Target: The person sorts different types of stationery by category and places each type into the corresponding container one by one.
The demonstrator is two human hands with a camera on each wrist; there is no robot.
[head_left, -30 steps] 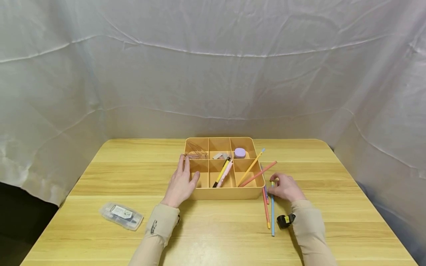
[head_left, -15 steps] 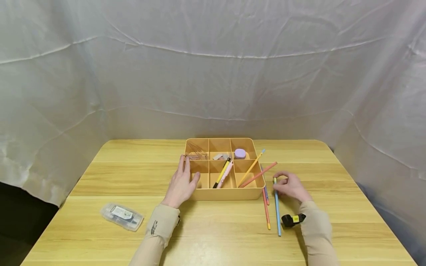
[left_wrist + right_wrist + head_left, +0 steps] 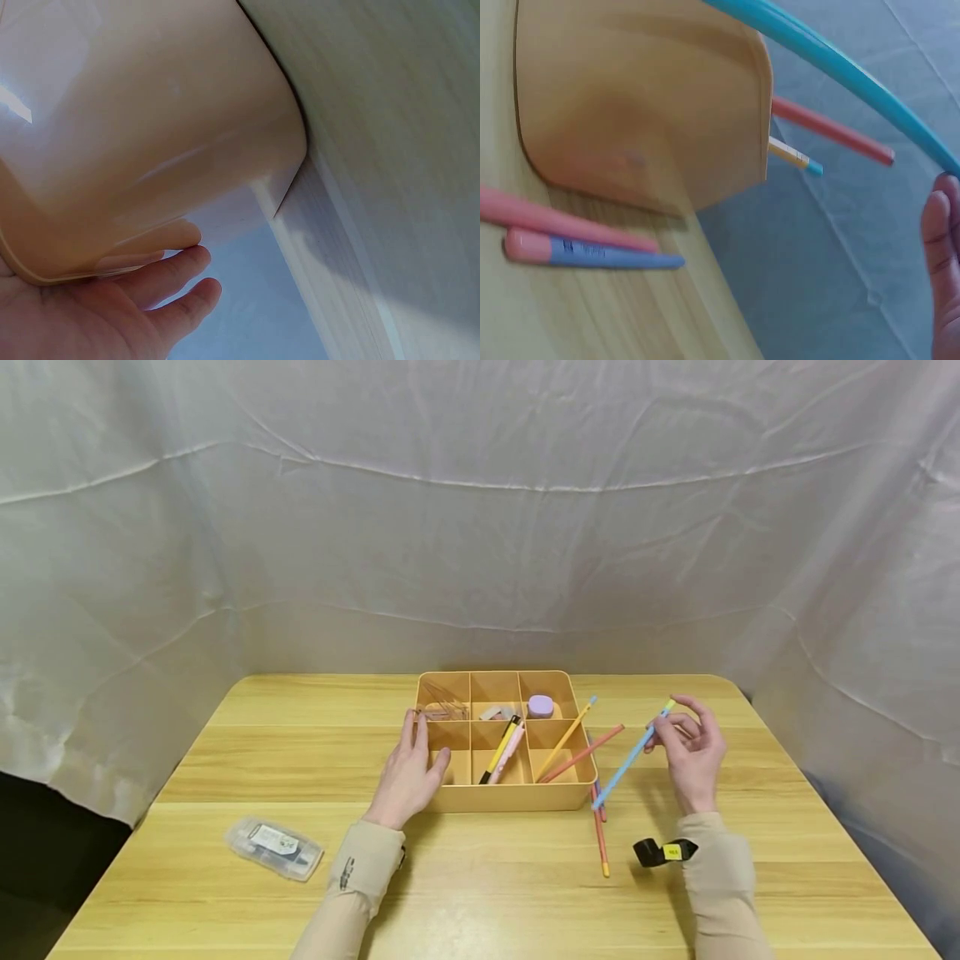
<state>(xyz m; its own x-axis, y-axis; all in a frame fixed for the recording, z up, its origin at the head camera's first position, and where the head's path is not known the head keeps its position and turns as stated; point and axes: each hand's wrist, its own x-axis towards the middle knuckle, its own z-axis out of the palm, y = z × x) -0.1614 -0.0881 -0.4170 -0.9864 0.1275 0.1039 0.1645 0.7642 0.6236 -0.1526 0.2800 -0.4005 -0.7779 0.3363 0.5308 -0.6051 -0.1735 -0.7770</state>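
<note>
An orange organizer box [image 3: 495, 798] with several compartments stands at the table's centre. My left hand [image 3: 405, 781] rests on its left rim, fingers stretched along the side and thumb over the front left compartment. In the left wrist view, the fingers [image 3: 169, 277] lie against the outer wall. Right of the box, my right hand [image 3: 692, 747] pinches a blue pencil [image 3: 630, 762] near its yellow end; the pencil slants down toward the box's front right corner. A yellow pencil [image 3: 566, 739] and a red pencil [image 3: 600, 748] lean in the front right compartment.
A red pencil [image 3: 602, 847] and a purple-blue one [image 3: 615, 253] lie beside the box. A yellow marker [image 3: 499, 750], a pink pen [image 3: 510, 750] and a lilac lidded item [image 3: 541, 706] are inside. A clear case [image 3: 274, 847] lies at left; a grey curtain [image 3: 480, 568] hangs behind.
My right hand has lifted the blue pencil from the table and moved up and to the right, tilting it. My left hand has stayed at the box.
</note>
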